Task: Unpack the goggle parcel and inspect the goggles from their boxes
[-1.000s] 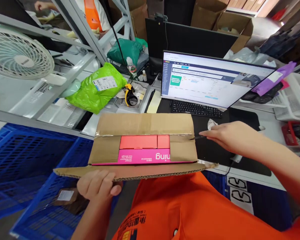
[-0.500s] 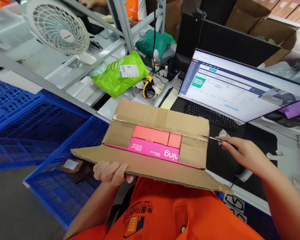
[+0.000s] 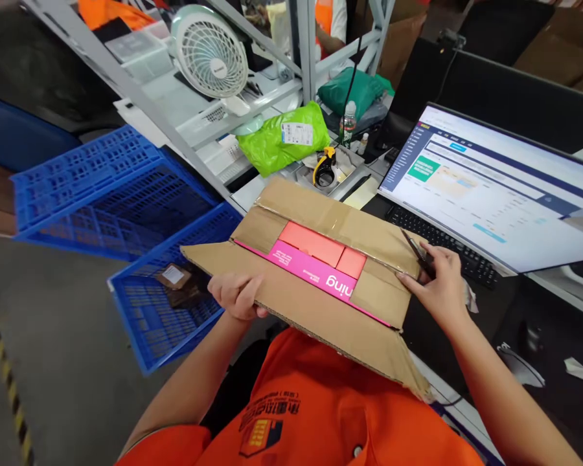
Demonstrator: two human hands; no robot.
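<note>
An open cardboard box (image 3: 379,294) lies tilted in front of my body, its near flap (image 3: 311,317) folded out towards me. Between its side flaps show a magenta panel (image 3: 304,268) with white lettering and coral-red surfaces (image 3: 313,241). My left hand (image 3: 237,296) grips the near flap's left part, fingers curled over it and the thumb underneath. At the box's right end, my right hand (image 3: 437,278) is closed around a slim dark pointed tool (image 3: 414,249), whose exact kind I cannot make out. Its thumb and fingers also meet the right end of the far flap (image 3: 320,207).
Blue crates (image 3: 160,343) stand at left, one holding a small labelled parcel (image 3: 175,277). Beyond the box are a green parcel (image 3: 284,139), a tape dispenser (image 3: 324,169) and a fan (image 3: 211,58). A monitor (image 3: 495,188) and keyboard (image 3: 442,246) stand at right.
My right hand has moved in against the box's right end, and the tool now points up and away instead of along the far flap's edge. The view has swung left.
</note>
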